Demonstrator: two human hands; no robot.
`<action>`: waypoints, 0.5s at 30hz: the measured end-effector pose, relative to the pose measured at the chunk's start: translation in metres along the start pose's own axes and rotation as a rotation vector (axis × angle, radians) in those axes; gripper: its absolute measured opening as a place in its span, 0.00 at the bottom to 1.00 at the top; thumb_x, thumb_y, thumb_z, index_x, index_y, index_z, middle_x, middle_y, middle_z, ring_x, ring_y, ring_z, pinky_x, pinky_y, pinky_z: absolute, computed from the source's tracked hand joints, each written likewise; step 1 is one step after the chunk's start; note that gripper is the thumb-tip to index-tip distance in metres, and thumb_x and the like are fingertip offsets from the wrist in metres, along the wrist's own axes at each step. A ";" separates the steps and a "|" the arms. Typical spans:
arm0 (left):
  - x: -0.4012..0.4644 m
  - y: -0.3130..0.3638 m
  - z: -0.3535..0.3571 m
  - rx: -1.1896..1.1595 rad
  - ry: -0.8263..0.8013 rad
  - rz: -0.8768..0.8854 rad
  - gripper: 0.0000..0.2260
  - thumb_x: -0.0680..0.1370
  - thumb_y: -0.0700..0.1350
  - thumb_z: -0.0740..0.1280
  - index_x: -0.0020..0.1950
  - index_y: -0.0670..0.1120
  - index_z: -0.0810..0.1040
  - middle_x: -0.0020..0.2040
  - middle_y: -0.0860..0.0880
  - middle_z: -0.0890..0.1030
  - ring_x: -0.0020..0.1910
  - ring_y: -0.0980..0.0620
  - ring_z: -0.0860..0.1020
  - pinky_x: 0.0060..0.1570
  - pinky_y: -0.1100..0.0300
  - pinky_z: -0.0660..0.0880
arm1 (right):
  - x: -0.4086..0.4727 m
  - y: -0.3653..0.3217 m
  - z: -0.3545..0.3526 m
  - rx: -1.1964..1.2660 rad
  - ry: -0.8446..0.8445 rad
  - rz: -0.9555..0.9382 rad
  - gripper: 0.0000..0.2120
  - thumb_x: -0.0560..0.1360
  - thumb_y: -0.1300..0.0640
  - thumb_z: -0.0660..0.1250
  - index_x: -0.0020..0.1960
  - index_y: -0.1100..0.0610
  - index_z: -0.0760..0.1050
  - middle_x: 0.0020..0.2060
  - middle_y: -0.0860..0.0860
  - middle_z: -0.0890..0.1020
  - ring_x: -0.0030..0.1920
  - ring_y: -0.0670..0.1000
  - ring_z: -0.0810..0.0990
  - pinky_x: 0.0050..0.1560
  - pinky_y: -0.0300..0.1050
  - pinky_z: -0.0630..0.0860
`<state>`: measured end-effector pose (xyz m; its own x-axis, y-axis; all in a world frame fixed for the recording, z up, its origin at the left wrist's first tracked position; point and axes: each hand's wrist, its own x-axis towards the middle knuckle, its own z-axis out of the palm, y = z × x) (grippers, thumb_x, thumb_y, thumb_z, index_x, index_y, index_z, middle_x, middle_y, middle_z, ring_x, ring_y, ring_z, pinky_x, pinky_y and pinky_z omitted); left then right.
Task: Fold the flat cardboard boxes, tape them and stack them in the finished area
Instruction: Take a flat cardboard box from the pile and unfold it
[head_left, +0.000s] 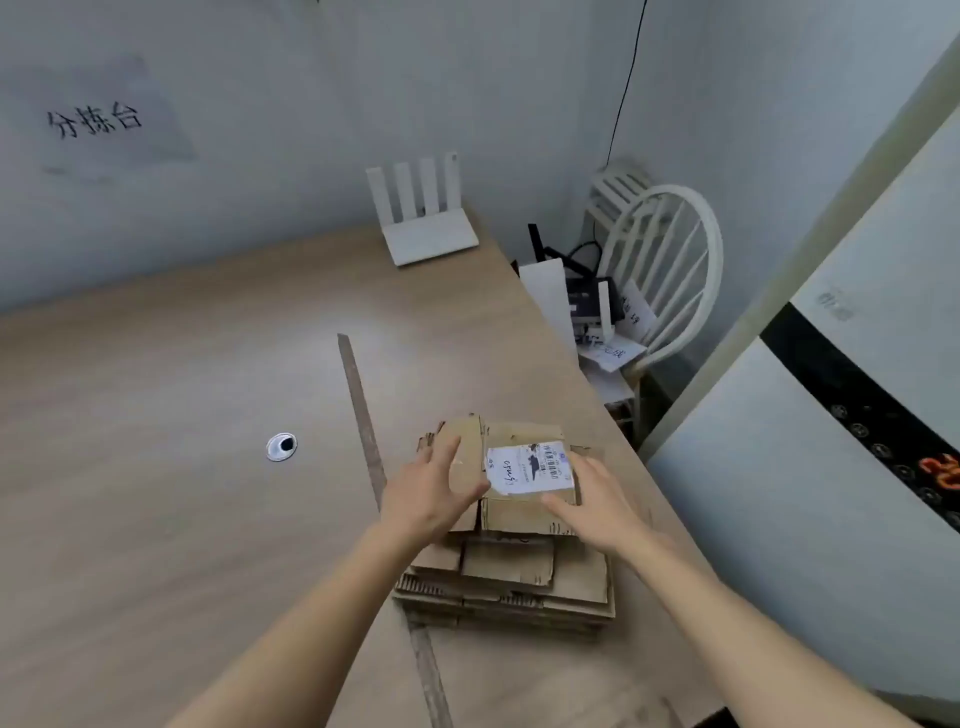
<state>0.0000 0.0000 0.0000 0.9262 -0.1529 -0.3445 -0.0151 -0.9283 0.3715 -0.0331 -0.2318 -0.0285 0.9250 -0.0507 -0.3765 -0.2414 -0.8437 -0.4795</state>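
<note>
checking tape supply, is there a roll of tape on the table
No, the table shows only the flat cardboard stack, a white router and a cable grommet.

Soft, even indoor light fills the room — no hard glare, only a pale sheen on the wooden table (208, 364). Faint shadows sit under the forearms. The picture is slightly blurred throughout, and wide-angle distortion bends the white appliance (779, 467) at the right edge.
</note>
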 end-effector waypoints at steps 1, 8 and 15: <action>0.007 -0.001 0.007 -0.013 -0.015 -0.023 0.39 0.76 0.71 0.60 0.81 0.57 0.53 0.79 0.46 0.62 0.73 0.43 0.69 0.65 0.47 0.73 | 0.006 0.003 0.003 0.009 0.005 -0.010 0.35 0.71 0.30 0.60 0.75 0.38 0.59 0.65 0.44 0.72 0.62 0.53 0.76 0.57 0.55 0.77; 0.041 -0.006 0.051 -0.070 -0.059 -0.136 0.44 0.73 0.72 0.64 0.82 0.58 0.49 0.77 0.42 0.64 0.72 0.43 0.69 0.63 0.49 0.71 | 0.032 0.010 0.028 0.148 -0.044 0.040 0.38 0.74 0.38 0.66 0.79 0.40 0.52 0.68 0.45 0.71 0.66 0.53 0.74 0.60 0.54 0.75; 0.040 -0.015 0.057 -0.363 0.002 -0.231 0.51 0.64 0.71 0.74 0.80 0.58 0.54 0.74 0.49 0.72 0.70 0.44 0.72 0.65 0.50 0.71 | 0.024 -0.005 0.032 0.266 0.022 0.056 0.41 0.77 0.44 0.69 0.81 0.41 0.47 0.68 0.48 0.70 0.67 0.52 0.72 0.58 0.46 0.70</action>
<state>0.0161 -0.0117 -0.0690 0.8904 0.0456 -0.4530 0.3260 -0.7584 0.5644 -0.0192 -0.2117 -0.0607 0.9135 -0.1072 -0.3926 -0.3582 -0.6695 -0.6507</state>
